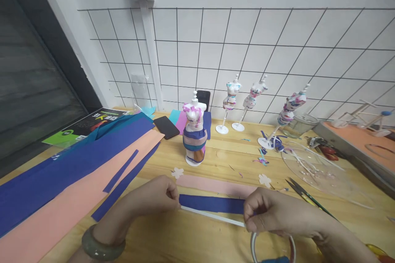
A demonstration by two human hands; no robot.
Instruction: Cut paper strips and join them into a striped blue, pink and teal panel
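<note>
Pinching a thin white strip (pixel 212 215), the left hand (pixel 159 194) and the right hand (pixel 273 212) are holding it straight above the wooden table (pixel 173 240). A blue strip (pixel 212 204) is lying just behind it.

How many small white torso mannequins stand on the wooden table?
4. The white mannequin wrapped in coloured bands stands centrally; the second white mannequin and third white mannequin stand behind, to its right; the fourth white mannequin farther right, beside the clear jar.
</note>
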